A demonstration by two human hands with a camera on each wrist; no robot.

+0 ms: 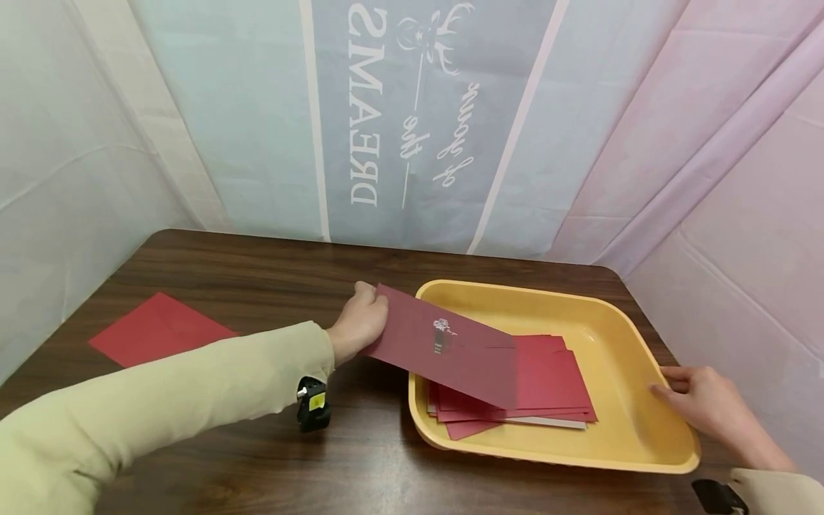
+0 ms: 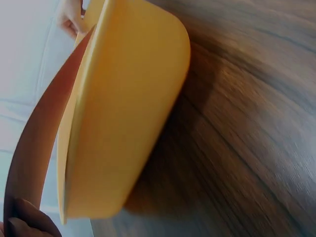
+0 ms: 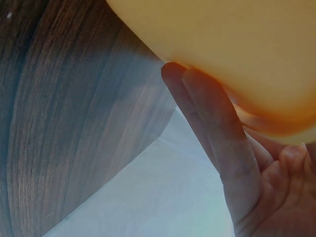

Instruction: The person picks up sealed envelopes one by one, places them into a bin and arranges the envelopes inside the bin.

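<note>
My left hand (image 1: 362,323) pinches one end of a dark red envelope (image 1: 444,343) with a small white print. That envelope slants over the left rim of a yellow plastic tub (image 1: 618,372), its far end above a stack of red envelopes (image 1: 556,379) inside. At the tub's right side my right hand (image 1: 702,400) grips the rim. In the right wrist view, the fingers (image 3: 212,108) lie along the outside of the tub wall. From the left wrist, the held envelope (image 2: 44,128) appears edge-on and bowed beside the tub's outer wall (image 2: 123,108).
Another red envelope (image 1: 161,330) lies on the dark wooden table (image 1: 270,279) at the left, partly behind the left sleeve. A pale edge shows low in the tub's stack. Printed cloth (image 1: 412,129) hangs behind the table, and more cloth hangs at both sides.
</note>
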